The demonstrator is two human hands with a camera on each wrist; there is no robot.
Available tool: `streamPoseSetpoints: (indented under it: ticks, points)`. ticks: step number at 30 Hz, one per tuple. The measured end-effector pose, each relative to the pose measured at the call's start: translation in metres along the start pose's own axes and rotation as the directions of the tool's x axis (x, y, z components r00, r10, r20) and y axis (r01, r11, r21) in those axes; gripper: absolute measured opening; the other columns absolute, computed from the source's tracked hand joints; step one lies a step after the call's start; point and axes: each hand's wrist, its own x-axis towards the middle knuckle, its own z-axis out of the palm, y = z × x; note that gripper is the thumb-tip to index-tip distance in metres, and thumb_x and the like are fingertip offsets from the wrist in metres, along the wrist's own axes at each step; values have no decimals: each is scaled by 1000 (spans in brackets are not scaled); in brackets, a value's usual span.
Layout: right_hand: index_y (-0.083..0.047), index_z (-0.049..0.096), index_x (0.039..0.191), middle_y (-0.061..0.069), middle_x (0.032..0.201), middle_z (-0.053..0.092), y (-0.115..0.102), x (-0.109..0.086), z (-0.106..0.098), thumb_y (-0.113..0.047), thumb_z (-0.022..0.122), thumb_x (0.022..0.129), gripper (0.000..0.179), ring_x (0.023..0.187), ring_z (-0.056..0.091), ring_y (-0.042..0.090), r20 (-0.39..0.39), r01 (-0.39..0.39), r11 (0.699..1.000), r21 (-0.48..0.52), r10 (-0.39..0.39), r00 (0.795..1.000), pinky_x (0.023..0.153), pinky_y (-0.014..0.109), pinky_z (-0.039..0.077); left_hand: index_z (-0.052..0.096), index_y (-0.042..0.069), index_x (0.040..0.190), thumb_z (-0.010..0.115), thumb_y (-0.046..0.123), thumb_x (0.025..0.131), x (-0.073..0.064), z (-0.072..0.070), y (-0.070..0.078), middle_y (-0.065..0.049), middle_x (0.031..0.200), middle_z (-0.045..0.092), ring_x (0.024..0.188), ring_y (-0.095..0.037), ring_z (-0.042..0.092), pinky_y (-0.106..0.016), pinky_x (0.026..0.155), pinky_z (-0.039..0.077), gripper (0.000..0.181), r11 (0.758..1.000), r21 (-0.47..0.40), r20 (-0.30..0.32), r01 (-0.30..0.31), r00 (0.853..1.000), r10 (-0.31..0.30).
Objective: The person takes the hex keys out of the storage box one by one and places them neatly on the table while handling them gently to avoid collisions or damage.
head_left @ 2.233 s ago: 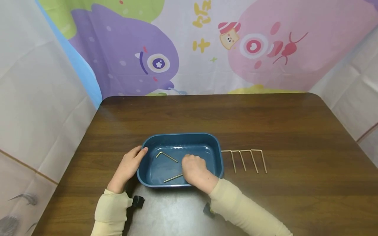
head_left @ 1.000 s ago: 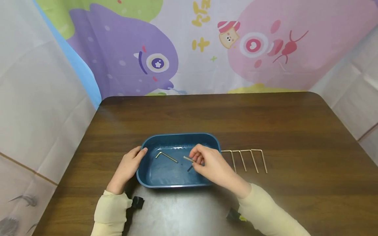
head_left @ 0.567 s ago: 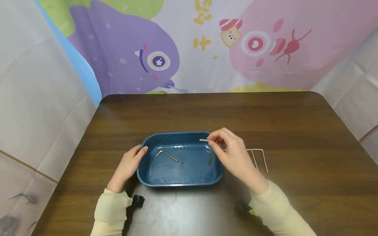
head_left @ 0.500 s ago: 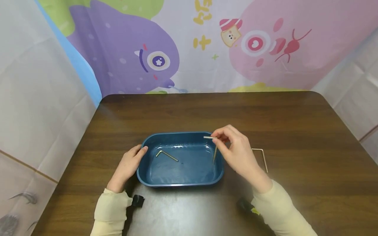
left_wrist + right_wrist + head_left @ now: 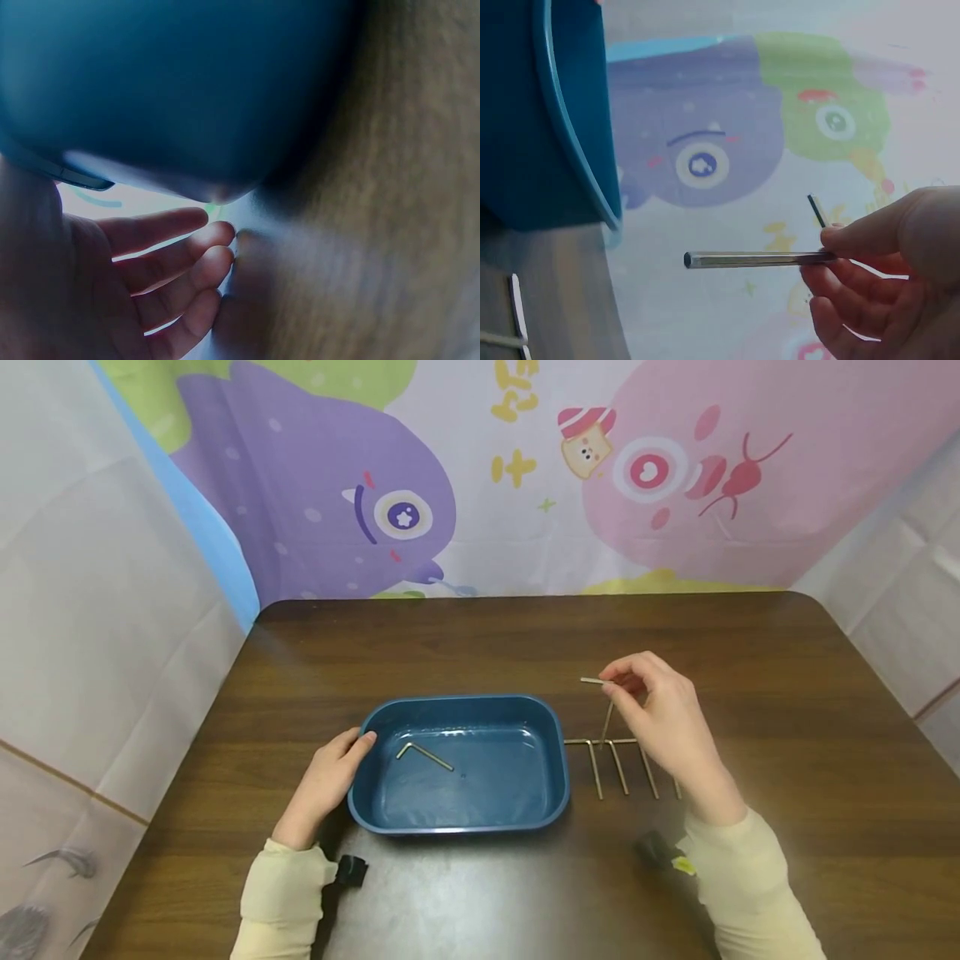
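Note:
Between thumb and fingertips, my right hand [image 5: 663, 718] pinches an L-shaped hex key [image 5: 608, 718] near its bend, held above the table; in the right wrist view, the long arm of this hex key [image 5: 742, 259] points left. My left hand [image 5: 324, 783] rests at the left end of a blue tray [image 5: 457, 831], thumb on the rim. In the left wrist view its fingers [image 5: 165, 262] are relaxed beside the tray's outer wall. One more hex key [image 5: 429, 756] lies inside the tray. Several hex keys [image 5: 619, 770] lie in a row right of the tray, partly hidden by my right hand.
The tray stands on a dark wooden table [image 5: 465, 647] with rounded far corners. A cloth with cartoon prints [image 5: 510, 552] hangs behind the table's far edge, and pale covered walls flank it. Each wrist carries a small black device [image 5: 350, 871].
My right hand has lifted one hex key out of the tray and carried it right, above the row on the table. My left hand has stayed on the tray's left end.

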Motion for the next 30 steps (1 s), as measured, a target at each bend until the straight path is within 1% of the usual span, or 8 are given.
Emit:
streamPoseSetpoints:
  ticks: [3,7,10,13,16,22,28,30]
  points:
    - [-6,64,89,4,83,58,5,1,-6,-3,64,82,7,71,55,14,18,-8,999,-34,9,1000,61,26,43,46,0,129,33,47,96,0,0,-1,-22,131,47,121,-36,43,-50,101,33,59,1000,1,3,2,1000,-2]
    - [-7,64,89,5,84,57,15,2,-15,-5,63,83,6,70,53,16,70,-45,996,-79,51,996,62,28,40,46,0,129,33,47,96,1,0,-1,-22,131,47,121,-36,43,-50,100,34,59,1000,2,2,-4,1000,4]
    - [-7,64,89,6,85,58,26,4,-24,-7,62,84,6,72,54,19,130,-86,988,-126,103,986,64,31,39,46,0,129,33,47,96,1,0,-1,-22,131,47,121,-36,43,-50,101,33,59,1000,1,2,-8,1000,8]
    - [-7,63,89,8,85,59,40,4,-34,-8,61,84,6,74,55,22,192,-125,976,-180,160,968,65,33,39,46,0,129,33,47,96,1,0,-1,-22,131,47,121,-36,43,-50,101,33,59,1000,0,1,-7,1000,7]
    - [-6,63,89,9,83,60,53,4,-41,-9,60,84,6,74,56,23,252,-159,961,-225,215,943,64,33,38,46,0,129,33,47,96,1,0,-1,-22,131,47,121,-36,43,-50,101,34,59,1000,0,-1,-6,1000,6]
    - [-5,61,89,6,76,60,68,5,-45,-11,59,85,7,67,51,20,379,-195,939,-283,296,877,59,30,36,45,0,130,33,48,95,1,0,-2,-22,132,46,123,-36,42,-50,101,33,61,1000,-1,8,-2,1000,2]
    - [-3,60,89,7,76,58,80,3,-43,-9,58,84,8,65,49,20,442,-222,923,-314,349,826,55,28,34,44,-1,130,33,48,95,1,0,-3,-22,132,46,123,-36,42,-50,101,33,61,1000,-7,12,-3,1000,3]
    - [-2,60,88,8,76,57,86,2,-42,-8,57,84,8,67,49,21,467,-235,916,-324,371,802,56,29,35,45,0,130,33,48,95,1,0,-3,-22,132,46,122,-36,42,-50,101,33,61,1000,-5,9,-6,1000,6]
